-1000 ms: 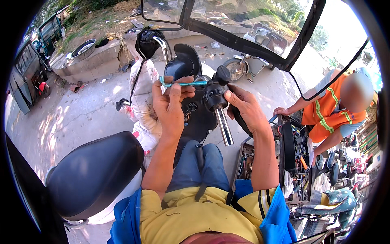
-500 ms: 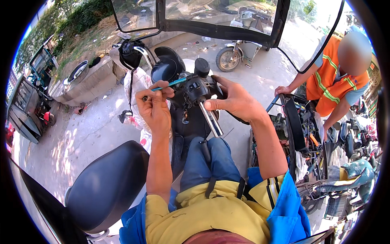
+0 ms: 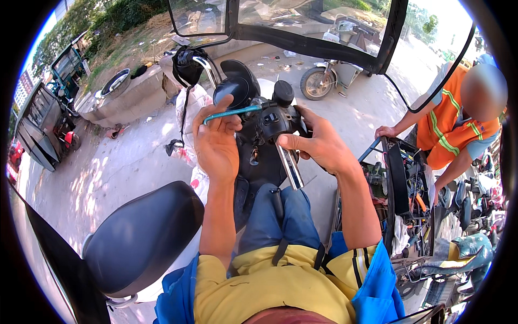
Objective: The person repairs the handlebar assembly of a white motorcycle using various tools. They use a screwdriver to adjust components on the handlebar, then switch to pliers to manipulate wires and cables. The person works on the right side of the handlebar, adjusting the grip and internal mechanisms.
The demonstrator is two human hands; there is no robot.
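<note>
L grip [image 3: 218, 148] splayed, R grip [image 3: 324, 143] curled

Slim, bent metal tool [image 3: 233, 112]: plain teal along the shaft you see.
Rounded plastic switch housing [image 3: 274, 123]: black, with small pale markings turned toward you.
Straight metal handlebar tube [image 3: 291, 168]: bright silver, streaked with dark reflections.
Your short-sleeved cloth shirt [image 3: 270, 283]: yellow, one sleeve striped black and white.
Your open cloth overgarment [image 3: 377, 291]: vivid blue.
Your long cloth trousers [image 3: 261, 222]: a duller blue.
Wide padded seat [image 3: 143, 237]: plain black.
Sleeveless fabric safety vest [image 3: 431, 132]: orange, crossed by yellow-green bands.
</note>
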